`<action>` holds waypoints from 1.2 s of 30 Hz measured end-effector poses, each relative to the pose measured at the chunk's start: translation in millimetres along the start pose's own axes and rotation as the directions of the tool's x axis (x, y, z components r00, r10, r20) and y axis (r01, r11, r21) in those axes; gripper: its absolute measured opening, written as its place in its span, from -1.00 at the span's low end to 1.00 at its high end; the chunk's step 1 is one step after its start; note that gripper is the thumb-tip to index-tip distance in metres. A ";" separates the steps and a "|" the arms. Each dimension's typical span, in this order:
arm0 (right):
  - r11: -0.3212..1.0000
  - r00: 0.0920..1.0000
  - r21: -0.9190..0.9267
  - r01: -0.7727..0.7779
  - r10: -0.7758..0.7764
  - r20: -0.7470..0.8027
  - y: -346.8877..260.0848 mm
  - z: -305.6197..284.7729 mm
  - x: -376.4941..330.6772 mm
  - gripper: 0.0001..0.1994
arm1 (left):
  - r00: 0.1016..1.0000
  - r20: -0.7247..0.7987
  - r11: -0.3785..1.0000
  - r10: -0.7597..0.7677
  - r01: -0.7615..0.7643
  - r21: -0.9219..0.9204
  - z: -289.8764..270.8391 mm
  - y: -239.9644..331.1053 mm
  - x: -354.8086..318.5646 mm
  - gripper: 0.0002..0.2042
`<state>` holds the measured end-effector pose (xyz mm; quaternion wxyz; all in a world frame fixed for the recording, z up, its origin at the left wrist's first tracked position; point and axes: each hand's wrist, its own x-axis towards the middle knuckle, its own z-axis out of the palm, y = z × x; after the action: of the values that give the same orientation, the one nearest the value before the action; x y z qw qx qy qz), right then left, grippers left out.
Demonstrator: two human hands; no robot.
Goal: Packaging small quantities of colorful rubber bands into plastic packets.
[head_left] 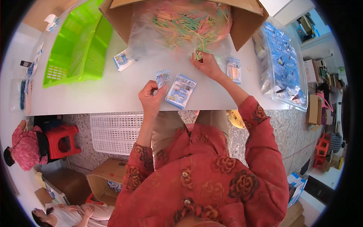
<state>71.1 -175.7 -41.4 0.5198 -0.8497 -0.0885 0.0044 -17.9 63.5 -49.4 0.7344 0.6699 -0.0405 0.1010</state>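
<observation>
My left hand [150, 97] pinches a small blue-and-white packet [163, 78] between thumb and fingers above the white table. Beside it lies a larger-looking blue-and-white packet [181, 91], flat near the table's front edge. My right hand [208, 66] is closed round a few short pastel sticks [197, 56], at the near edge of a clear plastic bag [143, 39]. Loose pink, green and yellow sticks [185, 24] are heaped in that bag, which spills from an open cardboard box [247, 22]. A packet with sticks showing inside [234, 70] rests right of my right forearm.
A bright green basket [81, 56] stands at the left, with another packet [123, 60] near it. At the right is a clear bin [302, 99] full of blue packets. Below the table are a white crate [115, 132] and a cardboard box [107, 172]. Two people sit at left.
</observation>
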 end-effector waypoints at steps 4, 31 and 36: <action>0.992 0.997 0.103 -0.078 0.080 -0.014 -6.4 -6.7 -3.8 -0.86 | 0.994 0.091 0.997 0.059 -0.054 -0.059 16.4 21.2 9.7 -0.89; 0.941 0.986 0.329 0.073 -0.118 0.120 -96.8 -46.8 -26.8 -0.91 | 0.989 0.133 0.991 -0.063 0.046 0.122 70.7 22.6 24.7 -0.87; 0.954 0.976 0.286 0.094 -0.145 0.160 -95.0 -52.0 -17.7 -0.85 | 0.987 0.127 0.992 -0.094 0.082 0.095 73.2 21.7 32.5 -0.86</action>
<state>45.0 -182.1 65.0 0.6227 -0.7578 -0.1849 0.0617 15.0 -4.2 -14.6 0.7032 0.7085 -0.0545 0.0257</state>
